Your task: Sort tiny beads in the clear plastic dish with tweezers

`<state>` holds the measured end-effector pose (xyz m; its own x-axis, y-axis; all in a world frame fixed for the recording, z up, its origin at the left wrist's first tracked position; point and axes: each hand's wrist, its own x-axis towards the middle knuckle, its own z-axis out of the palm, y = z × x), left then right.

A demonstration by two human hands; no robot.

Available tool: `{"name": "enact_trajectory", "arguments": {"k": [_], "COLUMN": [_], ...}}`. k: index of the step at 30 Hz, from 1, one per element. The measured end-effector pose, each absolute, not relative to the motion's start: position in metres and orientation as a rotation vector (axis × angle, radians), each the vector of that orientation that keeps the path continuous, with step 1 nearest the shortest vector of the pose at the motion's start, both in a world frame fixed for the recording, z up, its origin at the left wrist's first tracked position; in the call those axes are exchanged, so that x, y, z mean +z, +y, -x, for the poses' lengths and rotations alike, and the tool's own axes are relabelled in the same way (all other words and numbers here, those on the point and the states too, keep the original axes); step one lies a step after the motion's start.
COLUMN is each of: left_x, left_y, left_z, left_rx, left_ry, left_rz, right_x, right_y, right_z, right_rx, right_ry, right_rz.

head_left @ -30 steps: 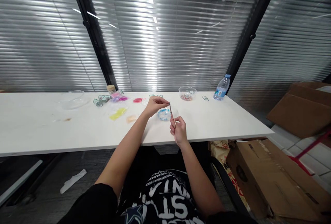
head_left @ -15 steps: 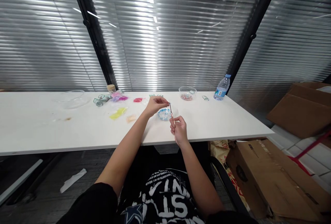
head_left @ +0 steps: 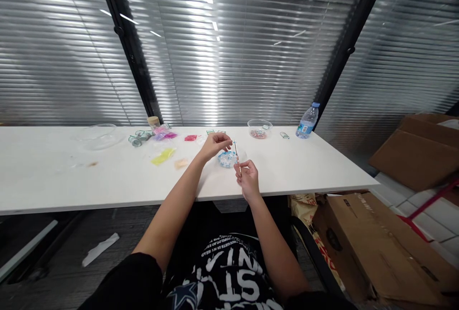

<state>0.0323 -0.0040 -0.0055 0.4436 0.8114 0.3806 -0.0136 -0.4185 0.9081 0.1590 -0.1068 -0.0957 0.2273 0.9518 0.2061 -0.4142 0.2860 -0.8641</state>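
My right hand [head_left: 248, 176] holds a slim, copper-coloured tool [head_left: 237, 158] upright, its lower end between thumb and fingers; its exact kind is too small to tell. A tiny pale-blue spot shows by its upper tip. Just left of that tip is my left hand [head_left: 216, 144], its thumb and fingertips pinched together. Whatever those fingers hold, if anything, is too small to make out. Below and behind the hands, a clear shallow bowl [head_left: 227, 159] contains blue and white beads and is partly covered by my left fingers.
On the white table [head_left: 118, 181] lie yellow [head_left: 163, 156], peach [head_left: 181, 163] and red [head_left: 191, 137] packets. A clear bowl of pinkish beads [head_left: 258, 134] and a water bottle [head_left: 306, 122] stand at the back right. Cardboard boxes [head_left: 380, 248] sit right of the table.
My left fingertips have drawn slightly left, away from the tool's tip. My right hand still holds the tool upright, almost in place.
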Motion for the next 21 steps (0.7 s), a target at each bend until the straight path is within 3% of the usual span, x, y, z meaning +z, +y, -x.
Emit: {"name": "enact_trajectory", "arguments": {"k": [21], "left_x": [-0.0081], "left_y": [-0.0009], "left_z": [-0.0338], "left_rx": [1.003], "left_ry": [0.671], "left_rz": [-1.830], "right_x": [-0.0927], "right_y": [-0.1086], "right_z": [-0.1596], "right_rx": [1.095], "right_ry": [-0.867], "right_rz": [0.770]}}
